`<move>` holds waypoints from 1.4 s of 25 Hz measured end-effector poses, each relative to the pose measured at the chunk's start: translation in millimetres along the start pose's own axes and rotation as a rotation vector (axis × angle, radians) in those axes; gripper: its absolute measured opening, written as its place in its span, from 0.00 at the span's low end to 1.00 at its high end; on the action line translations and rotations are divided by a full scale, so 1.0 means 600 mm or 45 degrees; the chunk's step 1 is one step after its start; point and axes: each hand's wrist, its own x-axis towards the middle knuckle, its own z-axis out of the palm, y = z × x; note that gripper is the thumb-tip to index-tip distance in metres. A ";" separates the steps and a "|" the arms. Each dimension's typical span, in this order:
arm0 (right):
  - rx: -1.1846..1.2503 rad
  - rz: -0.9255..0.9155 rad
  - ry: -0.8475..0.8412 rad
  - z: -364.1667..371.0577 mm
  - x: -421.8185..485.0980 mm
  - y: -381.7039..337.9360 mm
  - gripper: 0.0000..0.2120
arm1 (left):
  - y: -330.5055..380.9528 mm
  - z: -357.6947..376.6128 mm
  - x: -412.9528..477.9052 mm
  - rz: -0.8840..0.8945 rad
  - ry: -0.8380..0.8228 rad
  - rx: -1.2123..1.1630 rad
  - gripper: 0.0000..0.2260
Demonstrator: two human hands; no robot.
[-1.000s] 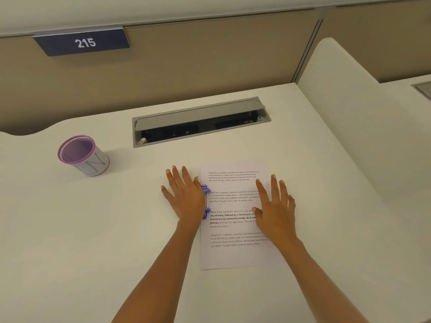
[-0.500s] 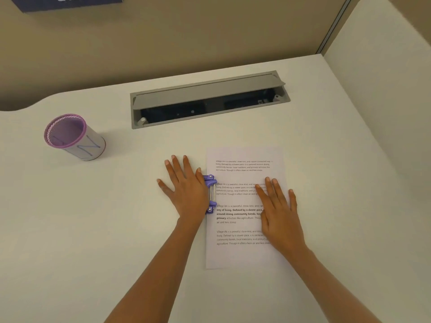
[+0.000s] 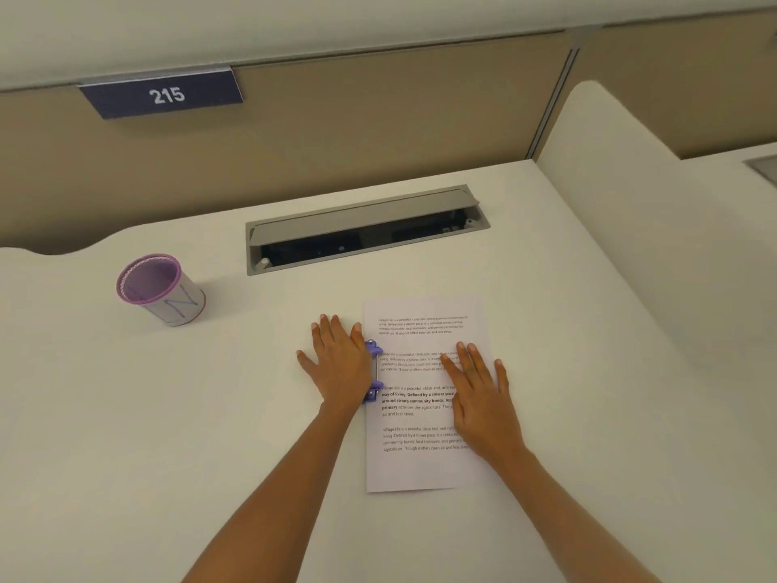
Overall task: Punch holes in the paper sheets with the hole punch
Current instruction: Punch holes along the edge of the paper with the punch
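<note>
Pressing down is what this moment looks like from where I stand: the left hand (image 3: 340,363) lies palm-down over the purple hole punch (image 3: 373,372), which sits at the left edge of the paper (image 3: 420,469) about halfway along its length, on the white desk (image 3: 168,435). Against the half-second and second before, very little has moved. The punch is at the same place on the sheet's margin, the left palm has stayed on top of it, and the right hand (image 3: 483,397) has stayed flat on the printed page, its fingers drawn a little closer together than a second ago. I take that to mean the punching stroke is either being held down or is just finishing at this one position; whether the holes are already cut I cannot tell, since the punch and palm cover that strip of margin. The left fingers are straight and slightly spread, pointing away from the person and reaching past the punch toward the desk; nothing is curled round the tool. The right fingers are likewise straight and relaxed, pinning the sheet on its right half so it cannot slide. Both forearms reach in from the near edge. A purple-rimmed cup (image 3: 162,290) stands well apart to the left.
</note>
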 end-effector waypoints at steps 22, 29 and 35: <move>0.467 0.690 0.062 -0.071 -0.029 0.008 0.27 | -0.063 -0.060 -0.167 -0.272 -0.166 -0.387 0.19; 0.475 0.804 -0.058 -0.078 -0.019 -0.010 0.29 | -0.043 -0.053 -0.165 -0.297 -0.336 -0.284 0.17; 0.341 0.908 -0.175 -0.089 -0.006 -0.034 0.37 | -0.034 -0.049 -0.171 -0.280 -0.303 -0.267 0.08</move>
